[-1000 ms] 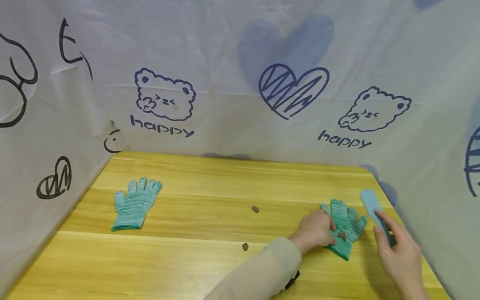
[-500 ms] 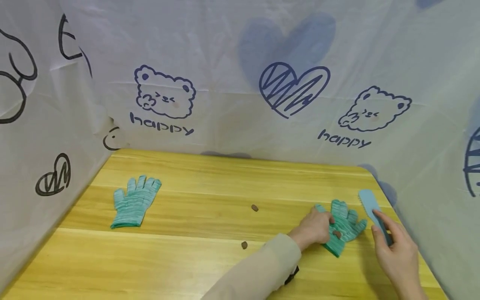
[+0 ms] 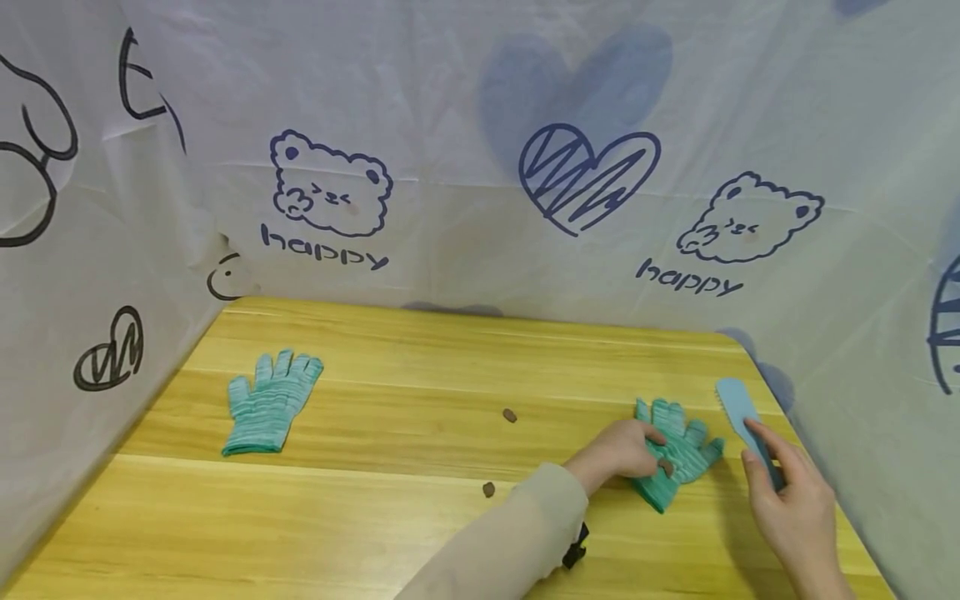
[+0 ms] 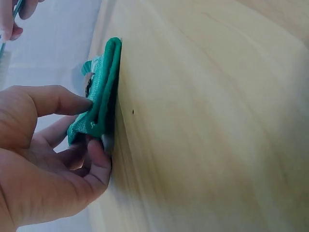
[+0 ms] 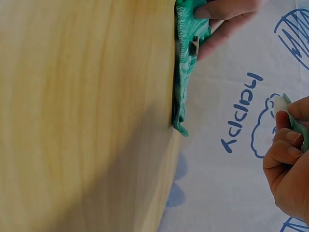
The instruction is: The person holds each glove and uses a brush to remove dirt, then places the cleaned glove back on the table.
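Observation:
My left hand (image 3: 617, 451) holds the side of a green-and-white knit glove (image 3: 684, 457) at the table's right. In the left wrist view the thumb lies on top of this glove (image 4: 99, 92), with fingers curled beneath its edge. A small brown lump (image 3: 666, 467) sits on the glove, close to those fingers. To the right, my right hand (image 3: 801, 508) grips a light blue brush (image 3: 738, 403) by its handle, bristles facing left. The brush is raised beside the glove, apart from it. Its bristles are only partly visible.
A matching glove (image 3: 272, 404) lies flat on the left of the wooden table (image 3: 375, 533). Two brown lumps, one farther back (image 3: 510, 415) and one nearer (image 3: 489, 489), lie mid-table. Printed white cloth (image 3: 450, 233) encloses the back and sides.
The left hand and the glove it holds have shifted a little to the left, carrying the brown lump along. The brush has moved very slightly left in the right hand.

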Demonstrator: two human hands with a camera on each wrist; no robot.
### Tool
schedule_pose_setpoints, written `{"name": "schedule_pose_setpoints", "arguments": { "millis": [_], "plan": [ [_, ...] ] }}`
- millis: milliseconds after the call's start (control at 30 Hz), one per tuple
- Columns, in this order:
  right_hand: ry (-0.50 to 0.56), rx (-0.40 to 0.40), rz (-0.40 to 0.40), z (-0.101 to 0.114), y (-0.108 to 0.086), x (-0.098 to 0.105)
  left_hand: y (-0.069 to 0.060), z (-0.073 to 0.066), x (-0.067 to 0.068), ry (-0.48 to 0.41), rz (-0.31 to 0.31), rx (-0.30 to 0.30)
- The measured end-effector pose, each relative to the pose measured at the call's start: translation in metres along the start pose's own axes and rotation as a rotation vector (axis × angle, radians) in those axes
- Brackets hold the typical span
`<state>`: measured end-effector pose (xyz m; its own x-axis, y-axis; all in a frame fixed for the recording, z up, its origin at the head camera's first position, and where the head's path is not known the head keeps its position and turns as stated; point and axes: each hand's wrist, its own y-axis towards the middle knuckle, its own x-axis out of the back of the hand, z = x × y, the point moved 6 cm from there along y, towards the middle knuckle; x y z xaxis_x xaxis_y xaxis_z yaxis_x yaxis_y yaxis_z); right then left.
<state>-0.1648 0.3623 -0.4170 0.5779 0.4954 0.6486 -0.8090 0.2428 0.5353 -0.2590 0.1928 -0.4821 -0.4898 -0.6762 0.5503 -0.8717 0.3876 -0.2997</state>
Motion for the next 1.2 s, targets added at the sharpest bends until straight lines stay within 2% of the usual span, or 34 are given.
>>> {"name": "schedule_pose_setpoints", "arguments": {
  "millis": [400,633,800,1000,1200],
  "plan": [
    [0.011,0.040,-0.007,0.003,0.000,0.000,0.002,0.014,0.014,-0.293,-0.008,0.050],
    [0.020,0.034,-0.006,0.003,-0.001,-0.001,0.002,0.026,0.022,-0.398,0.065,0.053],
    [0.018,0.026,-0.016,0.004,-0.001,0.000,0.003,0.029,0.029,-0.460,0.081,0.054],
    [0.048,0.030,-0.036,0.005,-0.001,-0.001,0.005,0.027,0.040,-0.587,0.067,0.021],
    [0.105,0.037,-0.032,0.012,0.003,-0.002,-0.002,0.022,0.063,-0.655,0.066,-0.055]
  ]
}}
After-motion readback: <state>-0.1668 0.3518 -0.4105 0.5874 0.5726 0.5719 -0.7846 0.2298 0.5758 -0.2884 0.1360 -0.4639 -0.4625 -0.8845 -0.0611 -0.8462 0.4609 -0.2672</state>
